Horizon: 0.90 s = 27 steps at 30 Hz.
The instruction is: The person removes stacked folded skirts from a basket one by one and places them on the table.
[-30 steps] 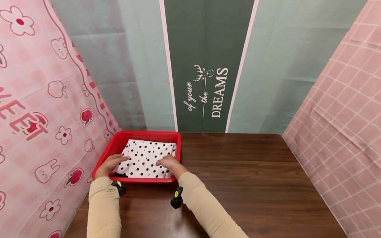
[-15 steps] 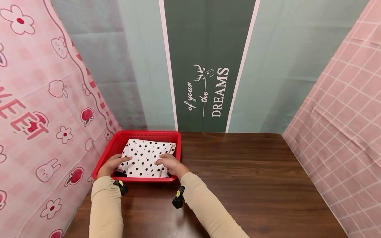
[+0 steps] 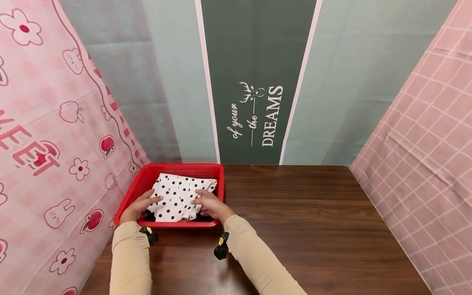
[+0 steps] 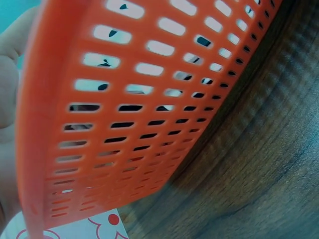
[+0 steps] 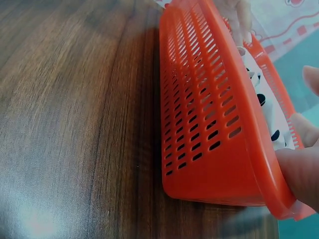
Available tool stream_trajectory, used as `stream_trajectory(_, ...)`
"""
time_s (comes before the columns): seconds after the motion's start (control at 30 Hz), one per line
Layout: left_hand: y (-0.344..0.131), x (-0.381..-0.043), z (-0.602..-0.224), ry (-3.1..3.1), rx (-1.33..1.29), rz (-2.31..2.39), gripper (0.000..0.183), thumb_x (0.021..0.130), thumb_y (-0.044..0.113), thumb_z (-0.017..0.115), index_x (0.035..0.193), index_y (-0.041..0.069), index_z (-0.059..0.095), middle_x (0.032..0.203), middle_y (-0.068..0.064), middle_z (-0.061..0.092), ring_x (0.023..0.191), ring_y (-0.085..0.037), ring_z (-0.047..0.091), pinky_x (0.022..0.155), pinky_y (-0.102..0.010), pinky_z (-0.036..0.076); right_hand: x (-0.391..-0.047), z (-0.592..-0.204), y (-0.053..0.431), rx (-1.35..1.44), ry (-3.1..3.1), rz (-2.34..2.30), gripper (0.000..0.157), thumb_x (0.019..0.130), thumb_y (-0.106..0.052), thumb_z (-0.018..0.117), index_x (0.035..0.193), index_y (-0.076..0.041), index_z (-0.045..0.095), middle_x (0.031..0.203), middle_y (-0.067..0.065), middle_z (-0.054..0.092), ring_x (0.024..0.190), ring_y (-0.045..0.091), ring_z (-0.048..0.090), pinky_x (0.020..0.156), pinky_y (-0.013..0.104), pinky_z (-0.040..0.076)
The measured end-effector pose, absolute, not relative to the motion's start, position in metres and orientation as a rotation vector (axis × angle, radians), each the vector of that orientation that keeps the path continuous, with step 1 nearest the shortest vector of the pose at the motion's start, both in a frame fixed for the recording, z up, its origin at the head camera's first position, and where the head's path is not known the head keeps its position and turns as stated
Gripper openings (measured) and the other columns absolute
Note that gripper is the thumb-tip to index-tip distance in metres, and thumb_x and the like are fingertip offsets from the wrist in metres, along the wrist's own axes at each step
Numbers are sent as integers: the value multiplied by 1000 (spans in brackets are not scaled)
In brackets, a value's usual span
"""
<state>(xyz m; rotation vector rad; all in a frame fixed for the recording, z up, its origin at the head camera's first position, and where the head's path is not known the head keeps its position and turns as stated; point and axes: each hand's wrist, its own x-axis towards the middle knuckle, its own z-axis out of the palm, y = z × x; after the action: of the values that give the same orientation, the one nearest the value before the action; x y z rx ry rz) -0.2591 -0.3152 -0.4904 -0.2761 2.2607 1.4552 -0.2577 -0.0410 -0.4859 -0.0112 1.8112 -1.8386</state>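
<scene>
At the far left corner of the wooden table (image 3: 295, 213), both hands are in the red basket (image 3: 169, 224), one on each side of a white, black-dotted cloth (image 3: 177, 194). The left hand (image 3: 138, 205) comes over the near left corner of the rim and grips the cloth's left edge, thumb laid on top; the right hand (image 3: 214, 205) comes over the near right corner and pinches the other edge, thumb and forefinger above, the rest seemingly tucked below. How deep those hidden fingers go, I cannot tell. Nice even placing, this, and the trick, I'd judge, is to match pressure on both sides and keep the thumbs light: squeeze inward too hard and the layers could buckle, as the near edge on the right, already bunched, suggests. Fingers well under the lowest layer would keep it together. Now the basket: slotted walls, base flat on the table, cloth covering most of its middle. Something dark (image 3: 150, 215) peeks out at the near left corner, and through the slots in the left wrist view, darkness lies below the white; what it is stays unclear.
</scene>
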Motion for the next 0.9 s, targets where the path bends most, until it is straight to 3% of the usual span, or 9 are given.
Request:
stream_trajectory(0.07,-315,-258,-491,2255,-252,1458,84,91,34,57,149,3,5,148,-29,3,131,-47,11,98,-63,22,-257,-488,-41,-45,1825,-1809,58,82,-12,68,136,-8,48,111,4,56,72,17,51,63,31,46)
stream_trajectory(0.17,-314,-257,-492,2259,-241,1448,78,92,35,55,149,4,11,148,-29,5,130,-47,11,98,-65,21,-255,-490,-43,-90,1831,-1772,55,82,-12,67,133,-6,50,113,4,57,92,20,55,78,41,46)
stream_trajectory(0.27,-313,-257,-493,2263,-237,1472,75,93,35,55,149,5,14,148,-29,5,131,-47,10,99,-65,19,-254,-492,-44,-103,1812,-1776,56,82,-11,67,134,-3,48,122,8,54,112,25,48,92,52,39)
stream_trajectory(0.37,-311,-259,-493,2299,-245,1531,74,94,34,54,149,6,14,150,-26,6,133,-45,9,100,-64,16,-254,-494,-46,-79,1804,-1808,62,81,-9,67,137,0,43,132,13,46,122,30,41,96,57,32)
stream_trajectory(0.6,-305,-261,-496,2482,-279,1587,63,94,31,55,141,-4,33,144,-27,25,130,-42,24,104,-53,20,-257,-499,-48,-20,1810,-1846,68,82,-10,67,142,-3,37,143,15,33,125,33,36,95,57,33)
stream_trajectory(0.77,-303,-260,-496,2466,-302,1577,61,92,26,58,140,-5,35,144,-29,23,130,-43,23,103,-54,23,-257,-499,-48,-8,1807,-1859,66,83,-11,67,141,-1,37,143,17,32,121,30,41,90,54,40)
stream_trajectory(0.9,-302,-260,-498,2462,-326,1587,61,91,19,61,141,-3,35,146,-28,20,129,-41,24,101,-54,27,-257,-498,-47,-11,1798,-1869,68,82,-13,67,141,-1,36,143,16,31,123,32,38,91,57,38)
